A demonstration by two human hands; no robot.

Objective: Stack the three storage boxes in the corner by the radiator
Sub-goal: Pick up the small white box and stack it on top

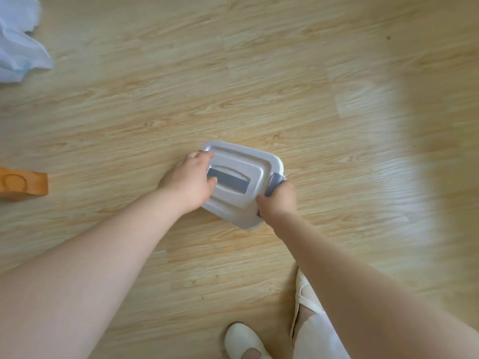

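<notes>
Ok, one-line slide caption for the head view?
Both hands, left hand and right hand, grip a lidded grey storage box above the wooden floor.

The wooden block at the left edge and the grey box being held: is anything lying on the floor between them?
In the head view, only the person's left hand and forearm cross that stretch; the floor between the wooden block and the storage box is otherwise bare.

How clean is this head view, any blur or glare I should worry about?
Head view: the box and both hands, left and right, are fairly sharp; the floor smears with motion blur toward the right edge, where a pale patch of glare washes out the wood grain; wide-angle bending stretches the forearms.
</notes>
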